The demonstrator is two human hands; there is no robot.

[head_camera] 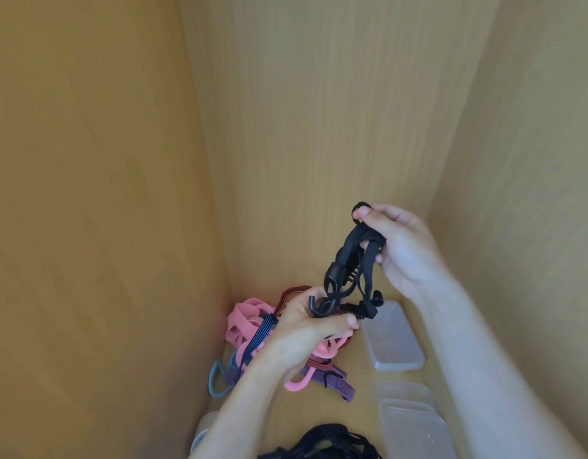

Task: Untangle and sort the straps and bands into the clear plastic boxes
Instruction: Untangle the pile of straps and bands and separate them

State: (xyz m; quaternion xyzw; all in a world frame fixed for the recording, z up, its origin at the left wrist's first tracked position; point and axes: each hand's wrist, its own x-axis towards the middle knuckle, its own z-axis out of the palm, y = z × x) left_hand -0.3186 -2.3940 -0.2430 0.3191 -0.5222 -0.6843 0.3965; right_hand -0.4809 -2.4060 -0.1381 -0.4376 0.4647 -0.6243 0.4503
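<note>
Between walls (319,127), left hand (302,329), right hand (401,250) gripping strap (347,256), perhaps tangled

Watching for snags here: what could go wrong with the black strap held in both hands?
The hooks by the left hand hang over the pink bands and could catch on that pile. The right hand pinches the black strap at its bunched top; pulling hard might tighten the tangle.

A wooden back panel (319,111) meets wooden side panels (87,193) above a wooden floor (363,376).

Inside a wooden cupboard (87,160), laminate panels (319,111) all round
</note>
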